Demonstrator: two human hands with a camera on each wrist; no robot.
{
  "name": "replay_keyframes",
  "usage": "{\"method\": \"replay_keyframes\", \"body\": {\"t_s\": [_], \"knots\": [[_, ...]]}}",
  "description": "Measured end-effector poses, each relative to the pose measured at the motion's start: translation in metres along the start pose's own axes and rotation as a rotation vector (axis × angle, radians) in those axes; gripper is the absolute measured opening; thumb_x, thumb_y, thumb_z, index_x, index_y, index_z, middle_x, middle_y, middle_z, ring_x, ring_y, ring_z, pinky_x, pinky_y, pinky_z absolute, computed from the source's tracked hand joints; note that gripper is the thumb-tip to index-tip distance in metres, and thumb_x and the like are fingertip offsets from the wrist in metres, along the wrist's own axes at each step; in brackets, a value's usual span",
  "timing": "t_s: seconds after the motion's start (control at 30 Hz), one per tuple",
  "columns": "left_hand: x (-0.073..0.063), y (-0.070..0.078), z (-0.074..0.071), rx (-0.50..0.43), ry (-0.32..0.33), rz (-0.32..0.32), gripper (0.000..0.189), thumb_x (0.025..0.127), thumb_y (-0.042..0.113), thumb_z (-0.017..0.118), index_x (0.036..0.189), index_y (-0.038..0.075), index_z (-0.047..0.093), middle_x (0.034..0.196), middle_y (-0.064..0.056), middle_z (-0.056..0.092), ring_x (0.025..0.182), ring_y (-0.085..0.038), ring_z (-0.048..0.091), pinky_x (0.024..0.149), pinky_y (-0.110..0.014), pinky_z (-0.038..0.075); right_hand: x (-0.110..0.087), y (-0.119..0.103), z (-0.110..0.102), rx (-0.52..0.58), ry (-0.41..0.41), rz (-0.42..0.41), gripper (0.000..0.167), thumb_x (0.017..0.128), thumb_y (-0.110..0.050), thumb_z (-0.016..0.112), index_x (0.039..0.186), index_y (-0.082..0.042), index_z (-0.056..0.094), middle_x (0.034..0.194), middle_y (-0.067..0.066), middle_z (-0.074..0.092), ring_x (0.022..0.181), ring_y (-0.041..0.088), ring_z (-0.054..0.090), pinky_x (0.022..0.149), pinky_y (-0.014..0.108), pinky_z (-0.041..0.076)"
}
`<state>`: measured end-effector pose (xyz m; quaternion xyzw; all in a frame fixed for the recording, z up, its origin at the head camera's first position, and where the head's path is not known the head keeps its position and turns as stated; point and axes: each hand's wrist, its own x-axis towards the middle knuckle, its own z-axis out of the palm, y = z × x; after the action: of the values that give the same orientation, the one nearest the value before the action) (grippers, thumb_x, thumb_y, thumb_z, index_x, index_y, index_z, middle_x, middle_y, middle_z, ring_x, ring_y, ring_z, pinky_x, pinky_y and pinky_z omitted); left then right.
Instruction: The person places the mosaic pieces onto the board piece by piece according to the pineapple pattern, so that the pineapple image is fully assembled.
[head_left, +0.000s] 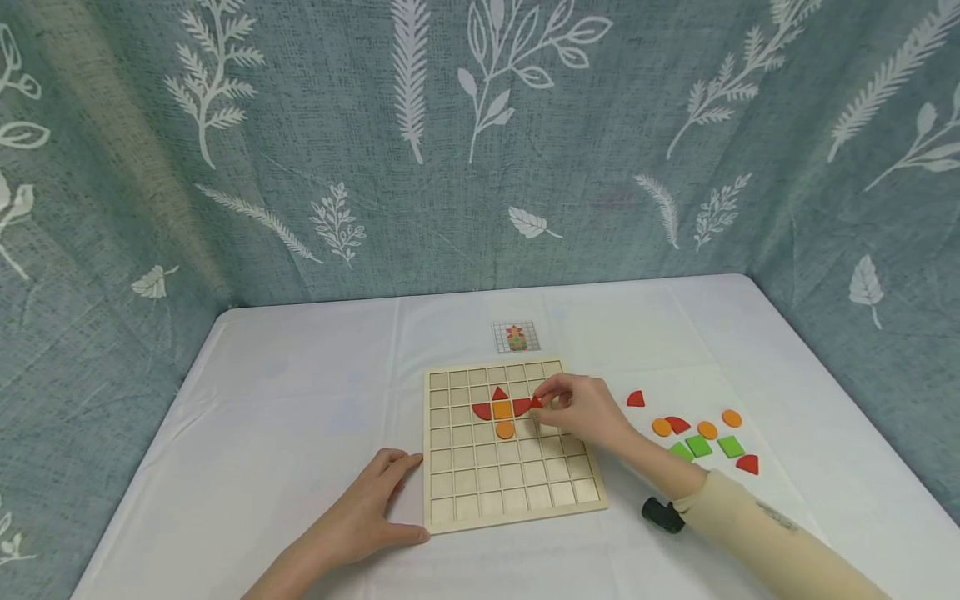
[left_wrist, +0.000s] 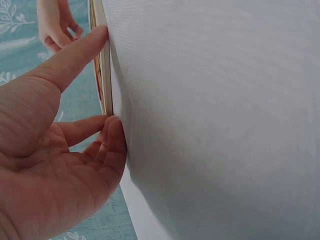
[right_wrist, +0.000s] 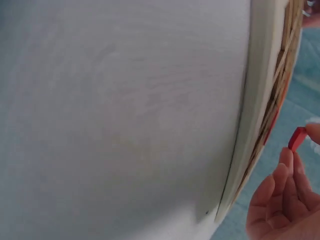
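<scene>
A pale wooden grid board (head_left: 467, 482) lies on the white table. On it, an orange square (head_left: 502, 409) has a red triangle (head_left: 499, 392) above, a red curved-edge tile (head_left: 482, 411) to its left, another red tile (head_left: 521, 407) to its right and an orange disc (head_left: 506, 430) below. Between thumb and fingertips my right hand (head_left: 588, 410) pinches a small red tile (right_wrist: 297, 139) over the board's upper right; fingers partly cover its outline. With thumb and fingers spread, my left hand (head_left: 363, 510) touches the board's left edge, the thumb at the near corner.
Behind the board lies a small pattern card (head_left: 516, 337). Loose pieces spread to the right: red quarter-rounds (head_left: 636, 398), orange discs (head_left: 707, 430) and green squares (head_left: 731, 447). A black cylinder-like object (head_left: 662, 515) sits beside the right sleeve. A leaf-print curtain (head_left: 450, 225) surrounds the table.
</scene>
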<state>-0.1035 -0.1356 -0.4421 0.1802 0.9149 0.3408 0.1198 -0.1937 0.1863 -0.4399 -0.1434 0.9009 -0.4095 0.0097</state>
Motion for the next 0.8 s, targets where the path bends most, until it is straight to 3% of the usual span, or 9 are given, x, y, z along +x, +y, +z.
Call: {"method": "replay_keyframes", "body": {"t_s": [0.3,0.53,0.8], "knots": [[0.000,0.000,-0.001,-0.006,-0.005,0.009,0.092,0.069,0.039,0.087,0.142,0.002,0.045,0.127,-0.003,0.043,0.103,-0.015,0.045,0.091,-0.038,0.043,0.002,-0.009,0.010,-0.130,-0.095,-0.041,0.020,0.076,-0.026,0.083,0.088,-0.015,0.071,0.073,-0.012,0.061,0.061,0.007,0.052,0.057,0.024,0.043],[0.000,-0.001,-0.002,-0.003,-0.008,0.021,0.092,0.070,0.040,0.087,0.142,0.002,0.045,0.127,-0.002,0.042,0.102,-0.015,0.045,0.090,-0.037,0.043,0.001,-0.013,0.016,-0.248,-0.089,-0.107,0.018,0.076,-0.025,0.082,0.083,-0.015,0.069,0.071,-0.012,0.060,0.063,0.004,0.052,0.060,0.023,0.045],[0.001,-0.001,-0.002,-0.005,-0.011,0.010,0.092,0.070,0.039,0.087,0.142,0.002,0.045,0.126,-0.001,0.042,0.102,-0.014,0.045,0.090,-0.036,0.043,0.001,-0.021,0.019,-0.350,-0.084,-0.094,0.021,0.076,-0.028,0.082,0.080,-0.014,0.066,0.070,-0.010,0.058,0.067,0.007,0.052,0.061,0.025,0.045]]}}
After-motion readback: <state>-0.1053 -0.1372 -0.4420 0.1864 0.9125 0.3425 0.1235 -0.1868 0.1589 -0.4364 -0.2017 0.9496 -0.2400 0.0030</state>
